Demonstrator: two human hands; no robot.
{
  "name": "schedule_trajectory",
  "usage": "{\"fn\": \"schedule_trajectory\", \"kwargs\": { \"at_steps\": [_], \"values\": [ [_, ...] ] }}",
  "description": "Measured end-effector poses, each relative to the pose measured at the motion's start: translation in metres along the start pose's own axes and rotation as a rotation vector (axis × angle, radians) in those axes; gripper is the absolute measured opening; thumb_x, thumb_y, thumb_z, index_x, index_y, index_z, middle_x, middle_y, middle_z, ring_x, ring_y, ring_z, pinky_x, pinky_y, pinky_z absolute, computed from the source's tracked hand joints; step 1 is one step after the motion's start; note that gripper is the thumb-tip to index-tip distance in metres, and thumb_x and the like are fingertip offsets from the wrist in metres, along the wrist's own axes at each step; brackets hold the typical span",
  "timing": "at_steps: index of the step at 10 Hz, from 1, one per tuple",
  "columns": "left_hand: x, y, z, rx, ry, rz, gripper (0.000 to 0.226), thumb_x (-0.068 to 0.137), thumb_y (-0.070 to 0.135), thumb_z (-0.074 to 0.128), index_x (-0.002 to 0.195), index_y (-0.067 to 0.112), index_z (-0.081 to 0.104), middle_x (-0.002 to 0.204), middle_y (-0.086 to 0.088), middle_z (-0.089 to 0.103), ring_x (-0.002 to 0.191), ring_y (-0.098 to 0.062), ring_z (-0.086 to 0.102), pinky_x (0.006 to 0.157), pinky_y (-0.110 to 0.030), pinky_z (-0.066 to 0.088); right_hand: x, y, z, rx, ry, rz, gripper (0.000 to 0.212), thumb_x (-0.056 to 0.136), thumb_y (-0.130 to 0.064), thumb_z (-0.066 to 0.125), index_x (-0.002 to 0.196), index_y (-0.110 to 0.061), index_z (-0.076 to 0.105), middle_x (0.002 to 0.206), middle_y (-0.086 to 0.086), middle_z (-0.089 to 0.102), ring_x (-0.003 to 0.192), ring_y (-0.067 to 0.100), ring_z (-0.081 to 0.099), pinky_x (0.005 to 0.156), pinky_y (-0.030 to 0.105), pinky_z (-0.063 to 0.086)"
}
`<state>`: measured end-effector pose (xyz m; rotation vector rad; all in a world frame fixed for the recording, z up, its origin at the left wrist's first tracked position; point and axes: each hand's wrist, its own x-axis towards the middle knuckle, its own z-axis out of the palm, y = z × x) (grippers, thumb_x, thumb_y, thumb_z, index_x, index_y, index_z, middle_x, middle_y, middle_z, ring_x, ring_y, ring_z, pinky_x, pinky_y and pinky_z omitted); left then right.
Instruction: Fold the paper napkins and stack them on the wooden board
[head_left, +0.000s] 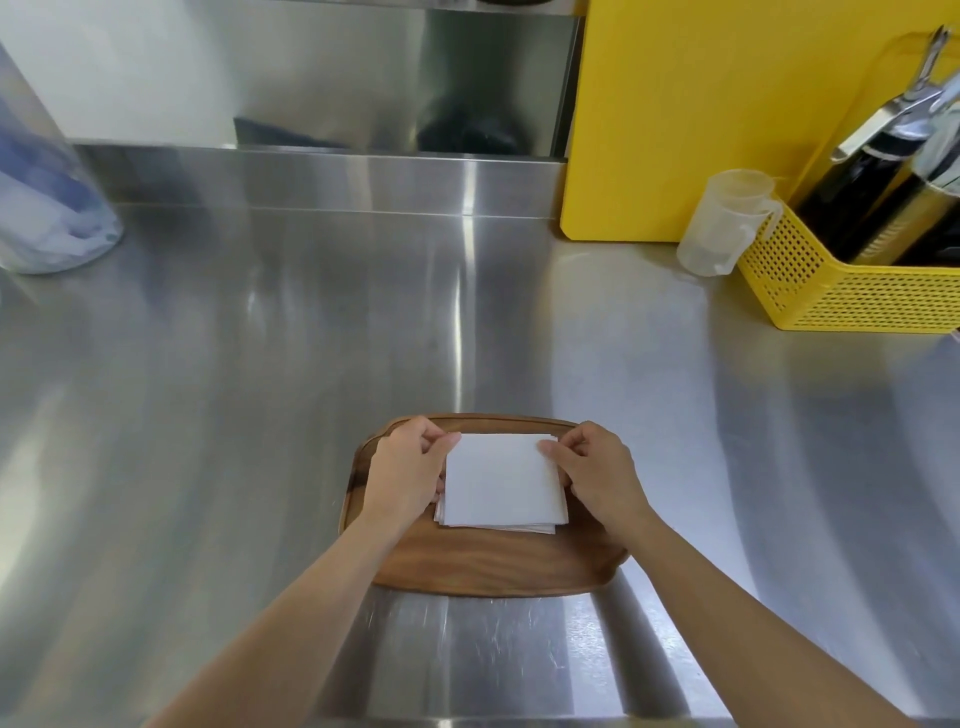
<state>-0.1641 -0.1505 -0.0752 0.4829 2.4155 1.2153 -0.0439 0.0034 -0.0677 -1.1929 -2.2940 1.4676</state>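
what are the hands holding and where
Both the left hand and right hand pinch the top napkin by its far corners, over the stack.

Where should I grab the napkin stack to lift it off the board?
Probably by its left and right edges, coming in from the sides. The napkin stack lies flat on the board, layers showing at the near edge, and both hands already flank it, fingers on the far corners.
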Motion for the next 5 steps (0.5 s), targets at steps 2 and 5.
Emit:
{"fn": "schedule_trajectory", "kwargs": {
  "at_steps": [2, 5],
  "values": [
    [-0.001, 0.004, -0.005, 0.090, 0.044, -0.014, 0.023, 0.088, 0.035, 0.056, 0.080, 0.013, 0.058, 0.066, -0.003, 0.067, 0.058, -0.021, 0.064, 0.061, -0.040, 0.058, -0.003, -0.002, -0.006, 0.003, -0.015, 0.025, 0.021, 0.085, -0.027, 0.062, 0.077, -0.009, 0.056, 0.059, 0.004, 0.060, 0.050, 0.014, 0.051, 0.048, 0.022, 0.040],
    [0.005, 0.070, -0.045, 0.343, 0.268, 0.369, 0.040, 0.087, 0.045, 0.050, 0.112, 0.015, 0.059, 0.113, -0.005, 0.066, 0.105, -0.025, 0.058, 0.088, -0.037, 0.045, -0.008, -0.054, -0.078, -0.104, -0.013, -0.167, 0.014, 0.086, -0.027, 0.060, 0.082, -0.014, 0.059, 0.069, 0.007, 0.065, 0.045, 0.007, 0.051, 0.042, 0.011, 0.039]
  ]
}}
